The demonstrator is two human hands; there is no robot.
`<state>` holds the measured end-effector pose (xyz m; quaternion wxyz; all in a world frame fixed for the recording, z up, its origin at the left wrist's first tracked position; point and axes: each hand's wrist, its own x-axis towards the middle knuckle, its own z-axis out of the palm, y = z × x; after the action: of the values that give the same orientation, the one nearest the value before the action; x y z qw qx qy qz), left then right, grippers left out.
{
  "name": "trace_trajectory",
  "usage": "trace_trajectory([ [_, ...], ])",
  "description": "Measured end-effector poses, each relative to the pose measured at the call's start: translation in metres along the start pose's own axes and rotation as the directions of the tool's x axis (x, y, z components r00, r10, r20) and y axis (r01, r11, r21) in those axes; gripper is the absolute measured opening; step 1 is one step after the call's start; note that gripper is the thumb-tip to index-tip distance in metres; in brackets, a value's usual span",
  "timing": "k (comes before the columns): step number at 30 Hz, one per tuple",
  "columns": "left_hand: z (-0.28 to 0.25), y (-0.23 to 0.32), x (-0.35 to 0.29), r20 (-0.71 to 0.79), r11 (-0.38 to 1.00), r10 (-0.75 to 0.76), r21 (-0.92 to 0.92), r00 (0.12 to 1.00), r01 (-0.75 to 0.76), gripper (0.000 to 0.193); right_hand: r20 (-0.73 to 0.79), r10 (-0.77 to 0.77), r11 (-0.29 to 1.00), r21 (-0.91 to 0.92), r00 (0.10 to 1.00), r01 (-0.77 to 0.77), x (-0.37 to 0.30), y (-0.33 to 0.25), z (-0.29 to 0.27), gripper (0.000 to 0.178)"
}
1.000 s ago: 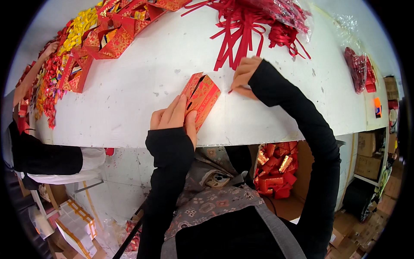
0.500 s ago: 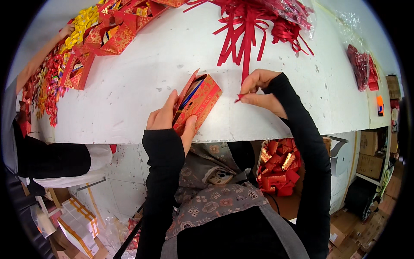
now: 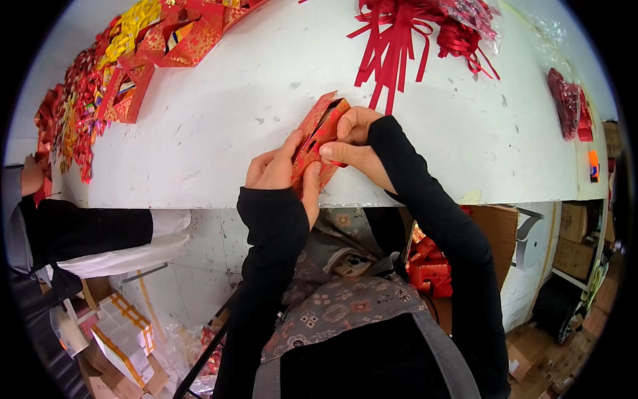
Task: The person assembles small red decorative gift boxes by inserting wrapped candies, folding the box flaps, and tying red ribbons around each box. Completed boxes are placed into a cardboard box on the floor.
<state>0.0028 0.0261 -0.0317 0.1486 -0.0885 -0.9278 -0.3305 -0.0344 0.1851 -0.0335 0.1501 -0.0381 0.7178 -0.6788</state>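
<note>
Pinching the box [image 3: 310, 151] between thumb and fingers, its far end past them, the left hand [image 3: 278, 171] faces the right hand [image 3: 367, 158], whose closure I cannot tell, at the box's right side.

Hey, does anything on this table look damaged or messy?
Two small things. The white table has dark chips and scuffs scattered over its otherwise plain top. Beyond the right hand, red ribbons splay out at uneven lengths and angles, which looks untidy.
</note>
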Motion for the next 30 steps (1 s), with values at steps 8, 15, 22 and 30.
trace_trajectory([
  [8,0.002,-0.006,-0.004,0.062,0.997,0.037,-0.067,0.997,-0.033,0.042,-0.04,-0.004,0.999,-0.052,0.999,0.002,0.003,0.001,0.0,0.024],
  [15,-0.013,-0.007,0.006,0.164,0.926,0.004,-0.374,0.986,0.058,0.034,-0.003,-0.001,0.99,-0.141,1.0,0.0,0.003,-0.011,-0.002,0.026],
  [22,-0.02,-0.018,0.033,0.476,0.929,-0.056,-0.298,0.877,0.221,0.018,0.042,-0.061,0.993,-0.094,0.997,0.065,0.004,-0.008,-0.001,0.026],
  [30,-0.013,-0.01,0.038,0.364,0.991,0.055,-0.134,0.93,-0.006,0.012,0.077,-0.068,0.986,-0.15,0.995,0.079,0.002,-0.004,-0.006,0.022],
])
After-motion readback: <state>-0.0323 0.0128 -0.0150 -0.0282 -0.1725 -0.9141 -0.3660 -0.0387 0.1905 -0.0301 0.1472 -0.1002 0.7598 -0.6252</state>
